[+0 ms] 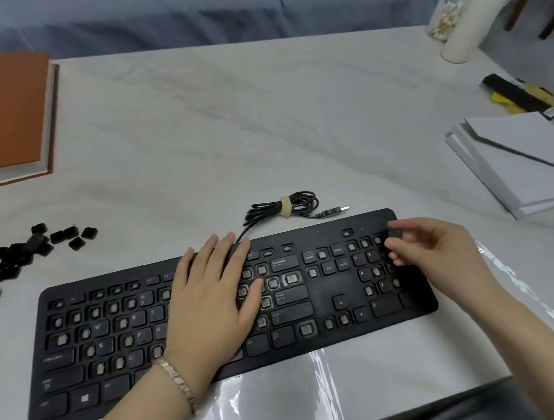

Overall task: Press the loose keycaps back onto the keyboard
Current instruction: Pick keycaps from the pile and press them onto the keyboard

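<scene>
Hovering over the number pad at the right end of the keyboard (329, 301), a single black keycap (397, 233) is pinched between the thumb and fingertips of the right hand (440, 247); whether it is already touching a socket cannot be told, since the keys beneath are hidden by the fingers. The left hand (209, 299) is laid flat across the middle rows with its fingers straight, gripping nothing, and the board is judged to be steadied by it. Many sockets are seen bare, their pale stems exposed, across the letter rows, the arrow cluster and the number pad, so most of the task is judged to be left. The rest of the loose keycaps (17, 252) are heaped on the table (192, 133) well off to the left, apart from the keyboard. Several risks are to be expected from here. If the cap is set down tilted or turned the wrong way, its clips may be bent or snapped when pressure is applied. If it is pressed over the wrong socket, the legend will be misplaced and the cap will have to be pried off again. A small cap held only at its edges may be dropped and lost among the bare stems. The flat left palm may also be leaned on exposed stems, by which they could be damaged.
</scene>
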A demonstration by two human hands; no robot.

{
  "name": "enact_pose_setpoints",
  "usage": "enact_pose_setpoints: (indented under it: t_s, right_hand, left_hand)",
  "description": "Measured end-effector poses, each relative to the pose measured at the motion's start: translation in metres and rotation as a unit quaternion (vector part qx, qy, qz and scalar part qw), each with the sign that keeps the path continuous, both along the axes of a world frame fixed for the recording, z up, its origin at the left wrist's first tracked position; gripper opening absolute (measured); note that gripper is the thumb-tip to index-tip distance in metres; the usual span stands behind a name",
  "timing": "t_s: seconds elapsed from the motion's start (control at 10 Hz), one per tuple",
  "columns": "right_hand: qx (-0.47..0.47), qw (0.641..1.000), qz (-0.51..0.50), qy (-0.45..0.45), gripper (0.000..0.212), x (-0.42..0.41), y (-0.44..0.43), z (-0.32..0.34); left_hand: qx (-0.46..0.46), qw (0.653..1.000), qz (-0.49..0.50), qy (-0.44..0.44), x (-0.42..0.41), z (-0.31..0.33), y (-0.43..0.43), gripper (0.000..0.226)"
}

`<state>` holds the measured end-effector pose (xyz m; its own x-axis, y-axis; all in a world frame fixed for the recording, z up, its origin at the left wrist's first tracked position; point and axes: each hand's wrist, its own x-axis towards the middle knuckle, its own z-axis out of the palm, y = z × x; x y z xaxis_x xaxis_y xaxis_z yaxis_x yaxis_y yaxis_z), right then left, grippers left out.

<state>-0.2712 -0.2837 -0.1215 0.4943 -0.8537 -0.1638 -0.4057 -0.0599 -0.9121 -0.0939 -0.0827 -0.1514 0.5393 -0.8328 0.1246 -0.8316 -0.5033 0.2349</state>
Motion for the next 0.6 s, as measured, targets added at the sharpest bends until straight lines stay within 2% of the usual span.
enact_pose_setpoints:
  t_s: [0.1,0.3,0.4,0.6]
  right_hand:
    - [-0.091,0.994,0.024,0.063,0.024,-0.002,-0.007,-0.006]
    - [-0.194,0.973,0.087,0.091,0.021,-0.006,-0.016,-0.014]
    - [-0.237,0.962,0.105,0.087,0.028,-0.005,-0.015,-0.017]
    - [-0.183,0.974,0.106,0.083,0.036,0.005,-0.010,-0.028]
  left_hand:
    - [-0.003,1.000,0.000,-0.002,0.000,0.000,0.000,0.054]
    - [-0.002,1.000,0.000,0.000,0.000,-0.001,-0.001,0.053]
    - [-0.001,1.000,0.000,0.004,0.000,-0.001,-0.001,0.054]
    - [0.000,1.000,0.001,0.003,0.000,-0.001,-0.002,0.054]
